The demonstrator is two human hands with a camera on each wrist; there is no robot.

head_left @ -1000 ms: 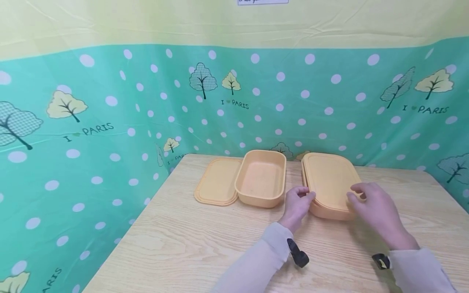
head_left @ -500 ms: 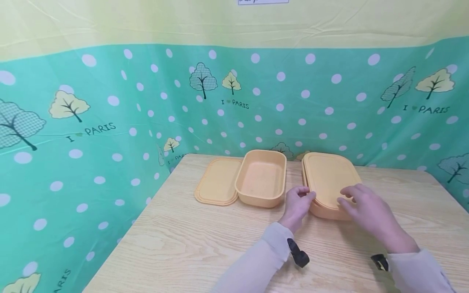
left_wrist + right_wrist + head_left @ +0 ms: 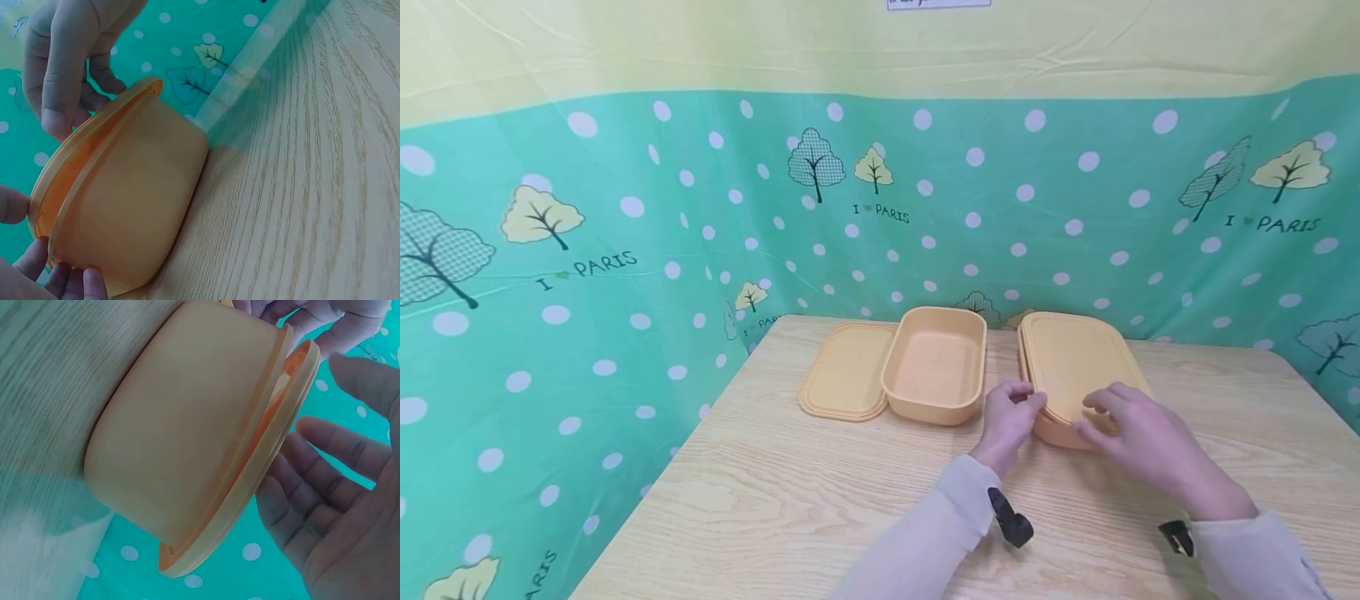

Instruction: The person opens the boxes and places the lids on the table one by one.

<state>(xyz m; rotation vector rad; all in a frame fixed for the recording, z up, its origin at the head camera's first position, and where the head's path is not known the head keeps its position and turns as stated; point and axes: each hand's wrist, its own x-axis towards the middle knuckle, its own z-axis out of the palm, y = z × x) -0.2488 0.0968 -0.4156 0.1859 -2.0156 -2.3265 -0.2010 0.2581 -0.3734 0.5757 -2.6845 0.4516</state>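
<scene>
A pale orange plastic lid (image 3: 1071, 358) lies on a matching rectangular food box (image 3: 1058, 435) at the right of the table. A gap shows between lid and box rim along the side in both wrist views, so the lid sits tilted and not pressed down. My left hand (image 3: 1006, 425) pinches the lid's edge at the near left corner, thumb on top and fingers at the box rim (image 3: 53, 234). Over the lid's near right part hovers my right hand (image 3: 1150, 437), its fingers loosely bent and holding nothing. In the right wrist view its fingers (image 3: 337, 444) are spread beside the lid.
Left of the covered box stands a second, uncovered food box (image 3: 934, 413) with nothing in it. Its flat lid (image 3: 844, 375) lies on the wooden table (image 3: 760, 500), right against it. A green dotted curtain (image 3: 850, 250) hangs behind the table and on both sides.
My right hand has moved left, from the lid's right edge to over its near right part. The left hand keeps its place at the corner, and the boxes stay put.
</scene>
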